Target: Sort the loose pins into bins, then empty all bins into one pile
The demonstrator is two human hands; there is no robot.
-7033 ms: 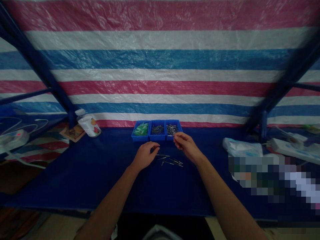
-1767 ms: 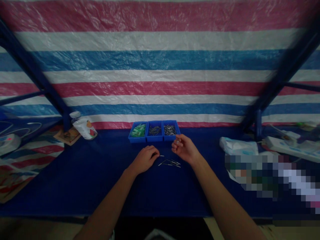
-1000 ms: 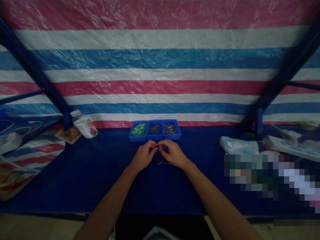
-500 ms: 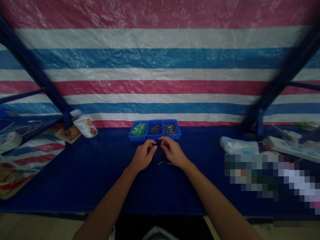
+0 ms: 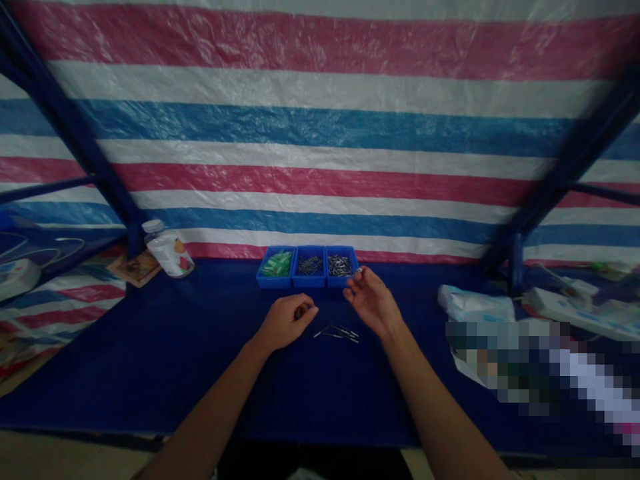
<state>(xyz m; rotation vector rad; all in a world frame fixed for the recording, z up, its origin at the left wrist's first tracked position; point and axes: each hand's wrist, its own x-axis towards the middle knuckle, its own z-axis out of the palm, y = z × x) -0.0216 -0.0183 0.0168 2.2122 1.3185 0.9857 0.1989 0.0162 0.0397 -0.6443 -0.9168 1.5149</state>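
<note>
Your left hand (image 5: 287, 323) rests curled shut on the blue tabletop (image 5: 150, 380), contents hidden. Your right hand (image 5: 373, 300) is half-open beside the right blue bin (image 5: 341, 265); cannot tell whether its fingertips hold anything. Loose metal pins (image 5: 337, 333) lie between your hands, within reach of both.

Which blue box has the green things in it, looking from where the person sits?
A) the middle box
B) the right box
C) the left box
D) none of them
C: the green pieces sit in the left blue box, while the other two boxes hold metal pins.
</note>
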